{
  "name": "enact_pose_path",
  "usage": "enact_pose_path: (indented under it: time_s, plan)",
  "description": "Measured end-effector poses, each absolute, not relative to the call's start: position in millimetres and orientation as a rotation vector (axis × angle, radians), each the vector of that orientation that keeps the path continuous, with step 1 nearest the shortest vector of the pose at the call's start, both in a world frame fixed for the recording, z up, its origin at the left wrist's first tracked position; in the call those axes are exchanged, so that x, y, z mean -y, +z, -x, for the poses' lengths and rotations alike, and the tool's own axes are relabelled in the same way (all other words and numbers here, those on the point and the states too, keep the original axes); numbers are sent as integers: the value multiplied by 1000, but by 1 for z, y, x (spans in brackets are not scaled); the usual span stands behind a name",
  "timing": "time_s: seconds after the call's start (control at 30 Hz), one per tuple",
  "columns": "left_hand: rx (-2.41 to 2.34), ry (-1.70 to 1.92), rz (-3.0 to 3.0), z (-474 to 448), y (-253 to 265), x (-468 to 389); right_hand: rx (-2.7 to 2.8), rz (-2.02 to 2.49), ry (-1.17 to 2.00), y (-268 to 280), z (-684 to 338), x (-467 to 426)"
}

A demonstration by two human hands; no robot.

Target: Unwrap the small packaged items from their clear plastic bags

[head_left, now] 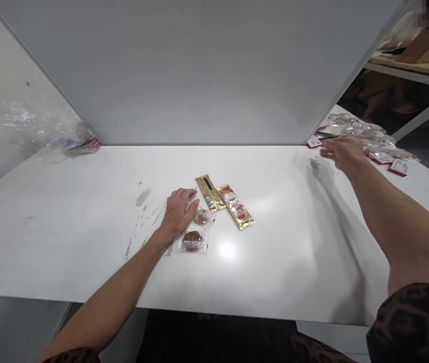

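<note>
Your left hand (178, 210) lies palm down at the middle of the white, glossy tabletop (274, 282), partly open: the fingers bend loosely and the thumb stands apart from the forefinger, with a gap between them. Its thumb side is at a small, round, light-brown piece in clear wrap (201, 217); you cannot tell from here whether anything lies under the palm. Just nearer to you is a darker brown, lumpy piece in clear wrap (193, 240).

Right of your left fingertips, a slim gold foil sachet with a black bar (209, 192) lies slantwise, its near end meeting a slim gold sachet with a red-and-white front (237, 206).

Your right hand (343, 151) reaches to the far right, back upward, fingers pointing left and only slightly bent. It is at a heap of clear plastic bags with red-edged labels (376, 136); whether it grips any of them, you cannot tell. At the far left rests a crumpled clear plastic bag with a purple part (80, 143).
</note>
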State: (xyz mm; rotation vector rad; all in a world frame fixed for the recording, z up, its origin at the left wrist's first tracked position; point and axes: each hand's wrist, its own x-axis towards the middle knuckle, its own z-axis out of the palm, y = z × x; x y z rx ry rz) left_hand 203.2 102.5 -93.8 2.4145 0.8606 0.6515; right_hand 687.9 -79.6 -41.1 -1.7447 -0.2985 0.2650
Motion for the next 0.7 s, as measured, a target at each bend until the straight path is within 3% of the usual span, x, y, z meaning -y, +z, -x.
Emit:
enact_pose_path:
  time_s: [0.2,0.47,0.7]
  plan:
    - [-862,612,-2442,-207,-90,-99,482,1896,408,-66,-573,100]
    - [-869,519,-2470,-211,-83,-93,1218,2398,470,-47,-432,81]
    - [-865,479,-2501,-215,-82,-90,986,2356,651,-52,-395,66]
